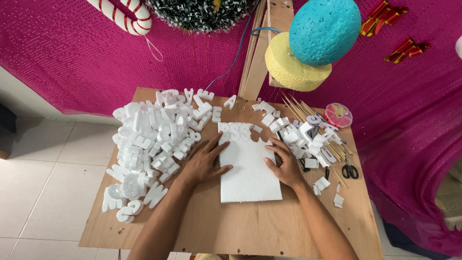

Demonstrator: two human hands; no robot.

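Bright, even light falls from above; soft short shadows sit under both hands; focus is sharp near them; edges far from them bow with wide-angle distortion.

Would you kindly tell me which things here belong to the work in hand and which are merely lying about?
In hand:
- flat white foam sheet, letters cut along its top edge
- left hand and right hand, pressed flat on it

Lying about:
- heap of white foam letters
- black-handled scissors
- wooden skewers
- round pink box

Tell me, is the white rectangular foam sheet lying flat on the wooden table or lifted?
Flat. The white rectangular foam sheet rests on the wooden table, with left hand and right hand pressing its edges.
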